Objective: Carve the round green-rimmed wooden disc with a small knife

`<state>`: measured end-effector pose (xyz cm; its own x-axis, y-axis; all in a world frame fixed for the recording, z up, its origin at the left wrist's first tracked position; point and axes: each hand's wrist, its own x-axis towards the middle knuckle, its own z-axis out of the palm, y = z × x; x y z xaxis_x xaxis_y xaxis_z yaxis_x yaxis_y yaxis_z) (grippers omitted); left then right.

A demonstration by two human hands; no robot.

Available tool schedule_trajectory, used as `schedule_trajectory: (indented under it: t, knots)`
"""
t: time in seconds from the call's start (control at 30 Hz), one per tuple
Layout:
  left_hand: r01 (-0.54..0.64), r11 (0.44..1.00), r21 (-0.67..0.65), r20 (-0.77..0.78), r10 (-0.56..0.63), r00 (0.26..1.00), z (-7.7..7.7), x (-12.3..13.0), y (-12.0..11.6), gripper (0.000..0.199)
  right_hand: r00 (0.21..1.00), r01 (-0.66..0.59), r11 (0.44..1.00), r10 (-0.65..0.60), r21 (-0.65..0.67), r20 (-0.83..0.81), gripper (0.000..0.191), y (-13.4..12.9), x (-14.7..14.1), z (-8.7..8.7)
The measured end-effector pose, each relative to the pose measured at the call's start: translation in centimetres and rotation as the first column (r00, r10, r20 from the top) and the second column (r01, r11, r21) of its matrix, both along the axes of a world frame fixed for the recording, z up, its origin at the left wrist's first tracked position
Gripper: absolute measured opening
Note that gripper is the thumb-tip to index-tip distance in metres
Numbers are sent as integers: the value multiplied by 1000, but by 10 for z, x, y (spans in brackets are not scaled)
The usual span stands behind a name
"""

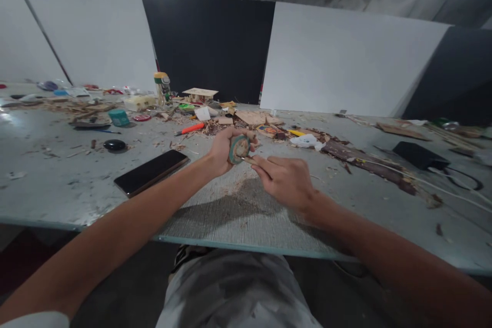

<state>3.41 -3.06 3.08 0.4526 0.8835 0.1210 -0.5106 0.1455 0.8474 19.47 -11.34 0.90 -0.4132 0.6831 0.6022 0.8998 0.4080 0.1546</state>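
Observation:
My left hand (223, 151) is wrapped round a small round wooden disc (239, 149) with a green-painted rim and a bare, carved-looking middle, its face turned up toward me. In my right hand (288, 177) is a thin carving tool (249, 160) with a pale handle and a metal tip. The tip touches or nearly touches the disc's face; I cannot tell which. Both hands are raised a little over the table, above a patch of fine wood shavings (246, 192).
A black phone (151, 171) lies left of my hands, near a black oval object (114, 145) and a teal container (119, 117). Beyond are an orange cutter (191, 128), a bottle (162, 89) and scattered wood scraps. Bark-covered wood (365, 164) and a black pouch-like thing (419, 155) lie at right.

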Motion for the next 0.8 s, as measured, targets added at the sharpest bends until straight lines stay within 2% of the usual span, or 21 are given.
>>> schedule_trajectory:
  t: [0.13, 0.27, 0.43, 0.53, 0.7, 0.8]
  knots:
    - [0, 999, -51, 23, 2, 1000, 0, -3, 5, 22, 999, -46, 999, 46, 22, -19, 35, 1, 5, 1]
    - [36, 999, -3, 37, -36, 999, 1, -6, 7, 22, 978, -131, 989, 118, -65, -174, 33, 0, 4, 7]
    - [47, 995, 90, 41, -51, 998, 2, -5, 3, 24, 960, -139, 971, 85, -193, -266, 30, 3, 1, 14]
    - [47, 993, 111, 38, -51, 998, 1, -4, 3, 25, 959, -144, 968, 86, -205, -270, 30, 6, 0, 15]
    - [-21, 990, 138, 49, 14, 999, -3, -3, 6, 24, 949, -162, 959, 86, -234, -303, 30, 6, -2, 15]
    - [-15, 989, 149, 60, 6, 998, -3, -3, 7, 25, 945, -174, 950, 86, -261, -317, 30, 5, -4, 17]
